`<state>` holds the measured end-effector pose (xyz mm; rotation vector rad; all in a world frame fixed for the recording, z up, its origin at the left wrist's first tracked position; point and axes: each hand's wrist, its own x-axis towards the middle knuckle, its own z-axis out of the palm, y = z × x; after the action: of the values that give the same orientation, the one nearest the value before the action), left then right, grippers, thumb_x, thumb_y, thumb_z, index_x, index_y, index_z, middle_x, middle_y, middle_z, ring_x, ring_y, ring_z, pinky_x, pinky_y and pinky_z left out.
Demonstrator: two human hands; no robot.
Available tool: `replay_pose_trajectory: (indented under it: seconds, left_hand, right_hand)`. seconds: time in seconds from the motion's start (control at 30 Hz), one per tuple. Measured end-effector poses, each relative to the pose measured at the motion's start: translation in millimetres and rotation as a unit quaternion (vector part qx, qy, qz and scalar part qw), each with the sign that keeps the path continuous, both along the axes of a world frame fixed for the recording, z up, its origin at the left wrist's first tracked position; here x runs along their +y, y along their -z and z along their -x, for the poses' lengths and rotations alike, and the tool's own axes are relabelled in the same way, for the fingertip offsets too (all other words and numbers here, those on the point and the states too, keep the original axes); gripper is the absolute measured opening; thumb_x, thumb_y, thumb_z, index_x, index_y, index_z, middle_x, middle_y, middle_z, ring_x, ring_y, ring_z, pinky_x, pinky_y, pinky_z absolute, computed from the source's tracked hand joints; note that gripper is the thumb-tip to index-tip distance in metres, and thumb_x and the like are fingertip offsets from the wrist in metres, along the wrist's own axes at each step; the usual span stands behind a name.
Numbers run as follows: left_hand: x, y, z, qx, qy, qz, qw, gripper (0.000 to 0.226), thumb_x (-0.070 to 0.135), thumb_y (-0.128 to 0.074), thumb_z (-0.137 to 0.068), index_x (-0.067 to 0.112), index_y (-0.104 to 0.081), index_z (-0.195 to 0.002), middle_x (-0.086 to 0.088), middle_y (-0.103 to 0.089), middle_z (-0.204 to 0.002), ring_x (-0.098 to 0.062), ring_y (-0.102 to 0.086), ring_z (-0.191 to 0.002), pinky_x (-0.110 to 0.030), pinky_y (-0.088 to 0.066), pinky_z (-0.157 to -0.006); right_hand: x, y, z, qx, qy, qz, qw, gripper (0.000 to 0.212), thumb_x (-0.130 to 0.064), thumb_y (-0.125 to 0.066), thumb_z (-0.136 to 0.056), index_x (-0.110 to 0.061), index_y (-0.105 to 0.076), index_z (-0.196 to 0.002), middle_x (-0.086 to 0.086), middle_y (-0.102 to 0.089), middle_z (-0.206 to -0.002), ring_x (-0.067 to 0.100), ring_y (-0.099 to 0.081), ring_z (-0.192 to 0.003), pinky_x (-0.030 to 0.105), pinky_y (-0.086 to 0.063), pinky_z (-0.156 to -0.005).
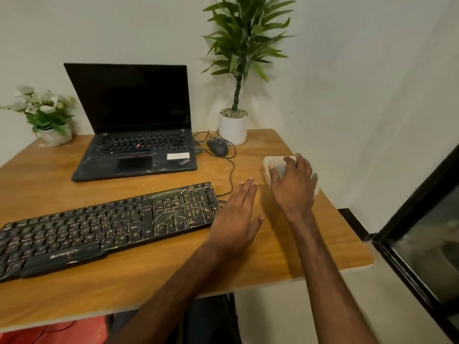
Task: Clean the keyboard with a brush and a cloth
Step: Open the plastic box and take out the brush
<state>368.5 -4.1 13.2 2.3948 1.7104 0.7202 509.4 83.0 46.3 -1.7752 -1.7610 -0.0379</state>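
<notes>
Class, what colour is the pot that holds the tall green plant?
White pot, clearest in the head view.

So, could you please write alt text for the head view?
A person's right hand reaches over a pale container near the desk's right edge, while the open left hand is beside a dusty black keyboard.

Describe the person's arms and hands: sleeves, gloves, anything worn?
Left hand and right hand are bare, with no gloves, rings, watch or bands. The arms are uncovered to the frame edge, with no sleeve in view. There are a few pale specks on the right hand's fingers.
</notes>
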Motion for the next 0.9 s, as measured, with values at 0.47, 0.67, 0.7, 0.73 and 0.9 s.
replay_pose_trajectory:
  seconds: [0.47, 0.67, 0.7, 0.73, 0.9]
  left_hand:
    - [4.3, 7.8, -7.8, -0.034, -0.038, -0.025, 0.998, 0.062, 0.035, -0.042, -0.106, 0.016, -0.016, -0.159, -0.002, -0.011, -0.168, -0.013, -0.007, -0.153, -0.027, -0.001, -0.118]
    - [-3.0, 16.4, -4.5, -0.009, -0.062, -0.035, 0.997, 0.074, 0.052, -0.040, -0.103, 0.008, -0.017, -0.159, -0.011, -0.015, -0.167, -0.020, -0.010, -0.155, -0.031, 0.000, -0.123]
    - [-5.2, 17.6, -3.7, -0.006, -0.059, -0.017, 0.998, 0.081, 0.056, -0.040, -0.102, 0.008, -0.010, -0.160, -0.010, -0.007, -0.168, -0.019, -0.003, -0.155, -0.030, 0.003, -0.123]
    - [-7.7, 18.2, -3.0, -0.002, -0.058, -0.005, 0.998, 0.087, 0.060, -0.040, -0.100, 0.008, -0.004, -0.160, -0.010, -0.002, -0.169, -0.019, 0.002, -0.155, -0.029, 0.006, -0.123]
    - [-6.3, 21.4, 0.0, 0.058, -0.087, 0.035, 0.994, 0.092, 0.069, -0.027, -0.097, 0.005, -0.005, -0.159, -0.015, -0.008, -0.168, -0.023, -0.001, -0.156, -0.042, 0.019, -0.121]
  right_hand:
    - [12.5, -3.6, -12.2, -0.106, -0.016, 0.219, 0.970, 0.102, -0.084, -0.048, -0.074, -0.024, -0.018, -0.151, 0.017, -0.011, -0.161, 0.043, -0.022, -0.142, 0.065, -0.023, -0.107]
    - [-27.6, 3.3, 8.9, -0.115, -0.027, 0.203, 0.972, 0.089, -0.076, -0.044, -0.081, -0.026, -0.019, -0.151, 0.015, -0.011, -0.162, 0.040, -0.021, -0.142, 0.061, -0.022, -0.108]
    - [-32.6, 3.6, 13.0, -0.116, -0.033, 0.202, 0.972, 0.087, -0.074, -0.043, -0.083, -0.026, -0.019, -0.152, 0.014, -0.009, -0.162, 0.040, -0.020, -0.143, 0.061, -0.021, -0.109]
    - [-36.9, 4.0, 16.9, -0.119, -0.039, 0.198, 0.972, 0.085, -0.072, -0.042, -0.084, -0.026, -0.019, -0.152, 0.013, -0.007, -0.163, 0.039, -0.018, -0.144, 0.061, -0.021, -0.109]
    - [-45.6, 5.3, 23.3, -0.142, -0.067, 0.199, 0.967, 0.086, -0.074, -0.032, -0.088, -0.025, -0.012, -0.155, 0.004, -0.003, -0.165, 0.037, -0.005, -0.149, 0.065, -0.015, -0.111]
